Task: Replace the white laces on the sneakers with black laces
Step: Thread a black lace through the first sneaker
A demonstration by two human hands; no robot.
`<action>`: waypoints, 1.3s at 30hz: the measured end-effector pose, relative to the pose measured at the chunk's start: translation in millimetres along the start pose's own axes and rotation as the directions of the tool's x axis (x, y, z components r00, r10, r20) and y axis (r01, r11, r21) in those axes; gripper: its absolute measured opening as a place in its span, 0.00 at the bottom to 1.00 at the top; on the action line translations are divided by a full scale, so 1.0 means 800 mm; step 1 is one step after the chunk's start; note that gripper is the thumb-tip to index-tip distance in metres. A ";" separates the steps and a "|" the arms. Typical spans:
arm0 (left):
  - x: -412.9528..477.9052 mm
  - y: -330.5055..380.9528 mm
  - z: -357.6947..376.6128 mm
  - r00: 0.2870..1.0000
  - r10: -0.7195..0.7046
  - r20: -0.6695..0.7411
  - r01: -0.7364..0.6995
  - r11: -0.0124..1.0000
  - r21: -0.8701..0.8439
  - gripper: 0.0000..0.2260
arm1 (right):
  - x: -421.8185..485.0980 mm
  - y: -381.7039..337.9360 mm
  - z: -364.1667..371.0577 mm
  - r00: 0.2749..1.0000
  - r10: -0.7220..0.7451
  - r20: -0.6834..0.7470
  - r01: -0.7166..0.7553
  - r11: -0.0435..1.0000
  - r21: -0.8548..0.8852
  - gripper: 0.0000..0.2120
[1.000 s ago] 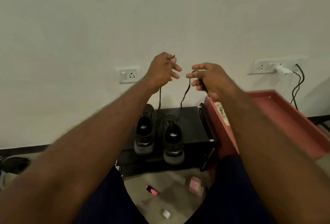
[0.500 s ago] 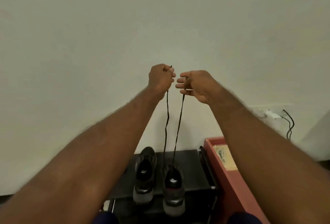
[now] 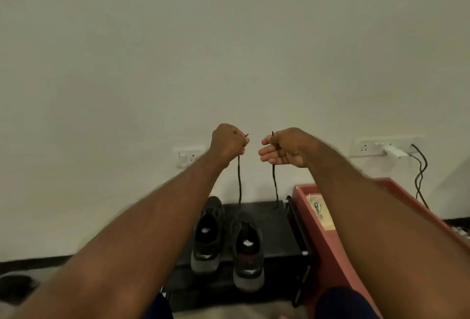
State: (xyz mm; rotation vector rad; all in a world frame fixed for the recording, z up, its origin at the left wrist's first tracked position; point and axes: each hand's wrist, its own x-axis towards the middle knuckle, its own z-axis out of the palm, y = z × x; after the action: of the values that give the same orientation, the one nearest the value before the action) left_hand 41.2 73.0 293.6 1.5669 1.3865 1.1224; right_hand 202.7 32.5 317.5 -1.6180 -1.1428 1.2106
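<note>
Two dark grey sneakers stand side by side on a low black rack [image 3: 277, 237]: the left sneaker [image 3: 207, 237] and the right sneaker [image 3: 248, 255]. A black lace [image 3: 239, 181] rises from the right sneaker in two strands. My left hand [image 3: 227, 144] grips the left strand in a fist, its tip poking out. My right hand [image 3: 282, 149] pinches the right strand between thumb and forefinger, the other fingers straight. Both hands are raised well above the shoes, a little apart. No white laces are in view.
A red-brown tray table [image 3: 328, 229] stands right of the rack, with a small label or packet on its near wall. The wall behind carries a socket [image 3: 187, 157] on the left and a power strip with a charger and cables [image 3: 396, 152] on the right.
The camera has tilted down again. My hands have drawn slightly apart, spreading the two lace strands, and they sit lower in the view than half a second ago.
</note>
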 end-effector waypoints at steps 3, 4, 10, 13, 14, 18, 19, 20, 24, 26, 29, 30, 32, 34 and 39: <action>-0.014 -0.067 0.017 1.000 -0.002 0.028 -0.005 0.964 0.266 0.05 | 0.035 0.061 0.003 0.823 -0.243 -0.513 0.193 0.970 -0.149 0.13; -0.018 -0.090 0.022 0.999 0.004 0.047 -0.021 0.933 0.360 0.04 | 0.040 0.081 0.006 0.710 -0.341 -0.616 0.235 0.940 -0.249 0.13; -0.045 -0.201 0.054 0.965 -0.123 0.231 -0.061 0.753 0.655 0.07 | 0.096 0.230 0.052 0.992 0.002 -0.126 -0.064 0.869 -0.491 0.10; -0.048 -0.243 0.072 0.948 -0.171 0.267 -0.033 0.784 0.620 0.07 | 0.127 0.294 0.069 0.972 0.174 -0.160 -0.221 0.912 -0.346 0.11; -0.050 -0.255 0.078 0.943 -0.193 0.271 -0.012 0.794 0.607 0.06 | 0.141 0.313 0.072 0.960 0.209 -0.185 -0.258 0.920 -0.296 0.11; -0.058 -0.298 0.103 0.919 -0.273 0.284 0.073 0.826 0.559 0.04 | 0.184 0.352 0.090 0.926 0.280 -0.253 -0.348 0.892 -0.288 0.21; -0.059 -0.306 0.108 0.918 -0.277 0.285 0.082 0.833 0.547 0.04 | 0.186 0.350 0.098 0.928 0.272 -0.253 -0.345 0.884 -0.316 0.23; -0.060 -0.310 0.112 0.918 -0.271 0.289 0.078 0.839 0.539 0.03 | 0.188 0.347 0.105 0.933 0.269 -0.240 -0.342 0.872 -0.350 0.23; -0.057 -0.320 0.119 0.920 -0.247 0.305 0.044 0.838 0.544 0.03 | 0.210 0.353 0.126 0.945 0.276 -0.176 -0.328 0.786 -0.524 0.22; -0.058 -0.323 0.118 0.924 -0.244 0.294 0.062 0.855 0.515 0.04 | 0.219 0.359 0.129 0.963 0.206 -0.175 -0.270 0.759 -0.592 0.23; -0.059 -0.331 0.118 0.927 -0.252 0.277 0.095 0.873 0.479 0.03 | 0.221 0.368 0.127 0.986 0.106 -0.129 -0.165 0.725 -0.669 0.24; -0.060 -0.332 0.119 0.930 -0.253 0.268 0.102 0.876 0.471 0.03 | 0.220 0.371 0.126 0.988 0.098 -0.123 -0.155 0.747 -0.647 0.24; -0.061 -0.332 0.120 0.935 -0.252 0.251 0.115 0.882 0.456 0.02 | 0.218 0.376 0.121 0.980 0.115 -0.162 -0.181 0.852 -0.491 0.21; -0.062 -0.331 0.120 0.938 -0.253 0.236 0.130 0.890 0.438 0.03 | 0.215 0.380 0.117 0.945 0.207 -0.255 -0.249 0.957 -0.147 0.14; -0.063 -0.329 0.117 0.941 -0.253 0.226 0.140 0.897 0.419 0.03 | 0.202 0.383 0.121 0.906 0.259 -0.334 -0.237 0.966 0.104 0.09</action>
State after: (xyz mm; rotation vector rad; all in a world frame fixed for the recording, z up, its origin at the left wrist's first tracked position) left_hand 39.7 59.8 9.9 1.7333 1.6040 0.4904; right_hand 190.2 110.8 -33.5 -1.8805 -0.6865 1.0470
